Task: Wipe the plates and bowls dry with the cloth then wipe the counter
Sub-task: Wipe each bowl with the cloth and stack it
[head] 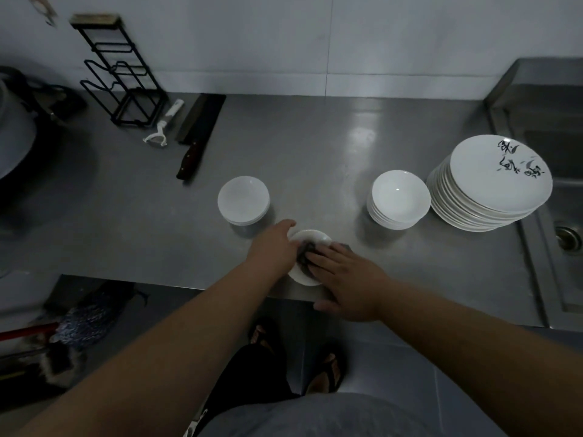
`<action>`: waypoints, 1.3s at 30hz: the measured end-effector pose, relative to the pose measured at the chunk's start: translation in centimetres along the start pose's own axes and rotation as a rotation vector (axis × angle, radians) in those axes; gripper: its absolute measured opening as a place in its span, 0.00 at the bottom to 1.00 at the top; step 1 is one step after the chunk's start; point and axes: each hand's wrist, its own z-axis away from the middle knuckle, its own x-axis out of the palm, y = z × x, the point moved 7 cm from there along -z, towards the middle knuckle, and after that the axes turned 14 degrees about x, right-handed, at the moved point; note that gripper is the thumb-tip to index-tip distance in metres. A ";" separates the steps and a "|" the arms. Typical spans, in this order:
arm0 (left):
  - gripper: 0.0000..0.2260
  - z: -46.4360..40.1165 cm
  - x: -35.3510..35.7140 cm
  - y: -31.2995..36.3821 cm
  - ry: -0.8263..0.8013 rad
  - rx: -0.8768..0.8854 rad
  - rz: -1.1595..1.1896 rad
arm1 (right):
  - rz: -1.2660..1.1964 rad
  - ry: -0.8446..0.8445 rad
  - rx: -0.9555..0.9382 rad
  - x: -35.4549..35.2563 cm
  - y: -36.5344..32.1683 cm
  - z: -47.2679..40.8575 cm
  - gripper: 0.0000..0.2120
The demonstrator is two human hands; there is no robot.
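A small white bowl [310, 239] sits near the front edge of the steel counter [315, 146]. My left hand [274, 244] grips its left rim. My right hand [344, 277] presses a dark grey cloth [307, 252] into the bowl with straight fingers. A short stack of white bowls [243, 200] stands just behind, to the left. A taller stack of white bowls [399, 198] stands to the right. Next to it is a stack of several white plates [492, 184] with black brush marks on the top one.
A sink [555, 184] with a drain lies at the right end. A cleaver [197, 137], a white peeler [164, 123] and a black wire rack [123, 74] sit at the back left. A dark pot [19, 127] is at far left. A mop [82, 320] leans below.
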 end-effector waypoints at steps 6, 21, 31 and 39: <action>0.03 -0.1 1.1 -0.8 0.014 -0.119 0.035 | 0.004 0.043 0.120 0.5 0.9 -0.5 0.40; 0.04 0.3 1.7 -1.4 -0.034 -0.168 -0.021 | -0.128 0.095 0.189 1.2 0.1 0.3 0.41; 0.04 -0.6 -0.1 -0.7 0.021 -0.121 0.135 | -0.088 -0.069 0.100 1.3 1.0 0.2 0.46; 0.14 4.3 4.8 -1.6 -0.015 -0.525 0.618 | -0.154 0.088 0.217 1.6 0.0 0.9 0.42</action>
